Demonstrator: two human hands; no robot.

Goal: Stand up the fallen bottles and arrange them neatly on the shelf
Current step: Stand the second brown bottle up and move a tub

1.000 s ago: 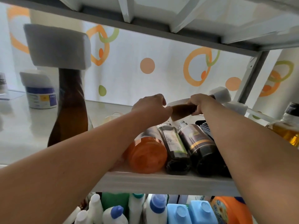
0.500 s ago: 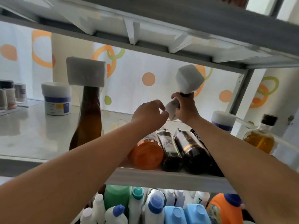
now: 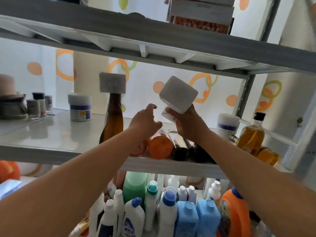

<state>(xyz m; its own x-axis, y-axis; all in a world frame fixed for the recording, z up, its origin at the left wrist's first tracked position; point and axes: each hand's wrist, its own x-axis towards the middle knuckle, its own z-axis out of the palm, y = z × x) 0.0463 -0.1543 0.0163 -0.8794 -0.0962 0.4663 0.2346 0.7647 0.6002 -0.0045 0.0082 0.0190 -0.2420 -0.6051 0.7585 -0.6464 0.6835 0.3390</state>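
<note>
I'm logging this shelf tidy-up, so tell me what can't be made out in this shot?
Head view only:
- Body of the bottle with the white square cap: hidden by the right hand gripping it.
- Labels of the fallen dark bottles: blurred, partly behind the right arm.
- What lies beside the orange bottle: covered by the left hand and its arm.
- Small jars at far left: too small to read.

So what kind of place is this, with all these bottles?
Probably a home storage or utility corner. A white shelving unit holds toiletry bottles, with cleaning and detergent bottles crowded on the tier below, and a circle-patterned curtain hangs behind. The right hand lifts a white-capped bottle.
</note>
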